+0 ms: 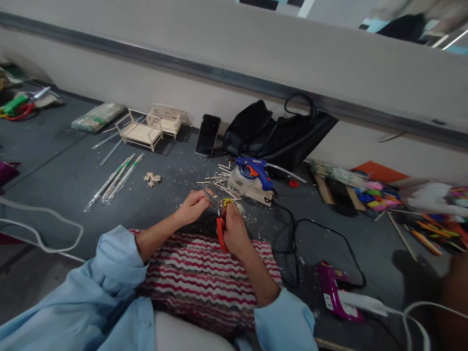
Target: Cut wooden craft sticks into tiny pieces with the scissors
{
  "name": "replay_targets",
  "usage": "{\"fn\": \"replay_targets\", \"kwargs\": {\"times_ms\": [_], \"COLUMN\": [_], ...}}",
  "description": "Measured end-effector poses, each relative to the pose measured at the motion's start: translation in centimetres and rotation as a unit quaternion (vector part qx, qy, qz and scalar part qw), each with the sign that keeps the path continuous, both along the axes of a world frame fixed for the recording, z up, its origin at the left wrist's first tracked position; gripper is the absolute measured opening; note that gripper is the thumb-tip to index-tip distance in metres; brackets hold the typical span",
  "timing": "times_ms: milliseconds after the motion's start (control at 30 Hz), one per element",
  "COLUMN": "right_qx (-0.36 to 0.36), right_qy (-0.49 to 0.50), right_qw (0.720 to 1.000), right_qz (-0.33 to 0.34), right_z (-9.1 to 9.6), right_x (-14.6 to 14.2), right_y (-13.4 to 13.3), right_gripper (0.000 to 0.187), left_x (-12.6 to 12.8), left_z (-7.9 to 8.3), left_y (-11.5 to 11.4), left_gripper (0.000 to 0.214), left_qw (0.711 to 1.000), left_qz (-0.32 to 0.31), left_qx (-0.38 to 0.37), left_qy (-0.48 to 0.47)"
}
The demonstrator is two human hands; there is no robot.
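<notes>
My right hand [236,229] is closed around a pair of scissors [220,228] with a red handle; a yellow part shows by the fingers. The blades point up and left, toward my left hand [193,207]. The left fingers are pinched together beside the blades, and what they hold is too small to make out. Thin wooden sticks [215,181] and pale chips lie just beyond both hands. Behind them a blue glue gun [256,168] rests on a clear round jar [239,181].
Two miniature wooden furniture pieces [141,132] stand at the back, near a phone [207,135] and a black bag [270,136]. Wrapped sticks [115,180] and wooden snowflake shapes [152,179] lie left. A purple power strip [340,292] and black cable [294,234] are right.
</notes>
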State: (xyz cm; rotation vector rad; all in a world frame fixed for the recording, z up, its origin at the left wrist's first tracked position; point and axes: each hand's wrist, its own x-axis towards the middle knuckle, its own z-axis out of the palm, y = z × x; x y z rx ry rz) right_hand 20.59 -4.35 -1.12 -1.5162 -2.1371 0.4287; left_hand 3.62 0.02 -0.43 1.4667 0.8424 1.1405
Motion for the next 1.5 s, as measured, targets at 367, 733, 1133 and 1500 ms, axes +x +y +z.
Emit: {"fn": "replay_targets", "kwargs": {"times_ms": [367, 733, 1133, 1500], "right_qx": [-0.003, 0.014, 0.068, 0.004], "right_qy": [-0.046, -0.179, -0.178, -0.219], "right_qw": [0.998, 0.975, 0.978, 0.967], "right_qz": [-0.048, -0.13, -0.083, -0.127], "right_z": [0.1, 0.6, -0.7, 0.0], "right_x": [-0.4, -0.8, -0.6, -1.6], "right_y": [0.2, 0.6, 1.4, 1.0], "right_gripper": [0.025, 0.034, 0.04, 0.027], "left_x": [-0.4, 0.2, 1.7, 2.4], "left_z": [-0.7, -1.0, -0.8, -1.0], "left_y": [0.6, 0.6, 0.3, 0.2], "left_gripper": [0.042, 0.038, 0.036, 0.04], "left_qw": [0.997, 0.992, 0.964, 0.966], "left_qz": [-0.05, -0.024, 0.145, 0.162], "left_qx": [-0.051, -0.097, -0.201, -0.178], "left_qy": [-0.041, -0.074, -0.094, -0.093]}}
